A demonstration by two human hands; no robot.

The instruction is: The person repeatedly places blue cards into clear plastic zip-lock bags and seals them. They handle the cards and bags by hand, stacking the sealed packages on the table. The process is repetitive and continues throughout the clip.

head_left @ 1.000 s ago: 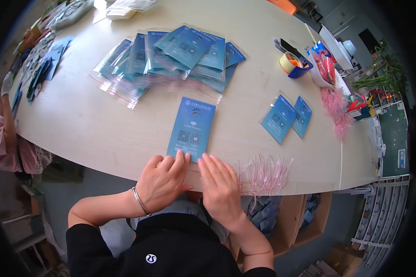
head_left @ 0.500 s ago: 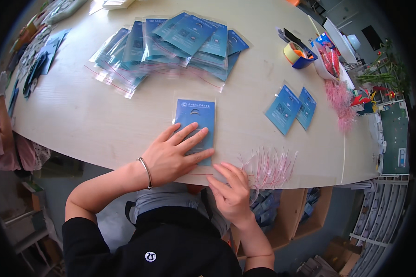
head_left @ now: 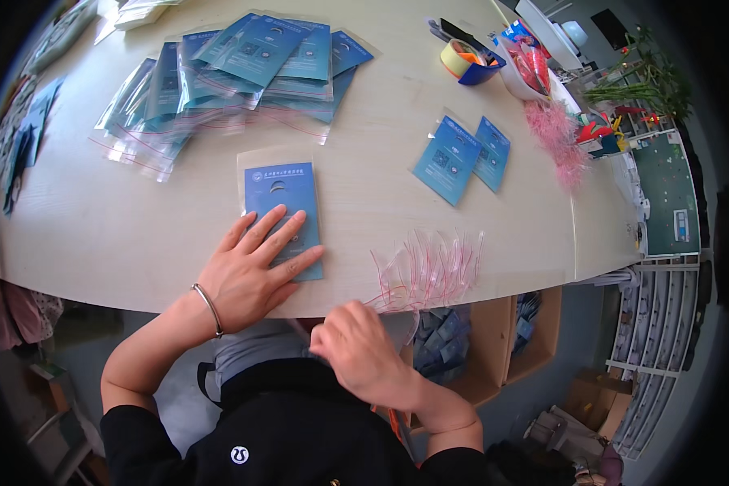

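Note:
My left hand (head_left: pixel 255 271) lies with fingers spread on a blue printed card (head_left: pixel 279 191) in a clear plastic bag, near the table's front edge. Its palm and fingers cover the lower part of the card. At the table edge, to the right, my right hand (head_left: pixel 360 350) is curled closed. What its fingers hold, if anything, is hidden. Just beyond it lies a loose heap of thin clear plastic strips with red lines (head_left: pixel 429 271). Farther right, two blue cards (head_left: pixel 448 162) lie overlapping.
A pile of bagged blue cards (head_left: pixel 259 53) spreads at the far left. Tape rolls (head_left: pixel 463 58) and a white container with red packets (head_left: pixel 530 73) stand at the far right, near pink shredded filler (head_left: pixel 557 138). Cardboard boxes (head_left: pixel 490 344) holding blue packs sit below the table edge.
The view has shifted, so the tabletop sits farther left. My right hand has left the bag's lower edge, drawn back toward me, and curled closed. My left hand still rests on the card.

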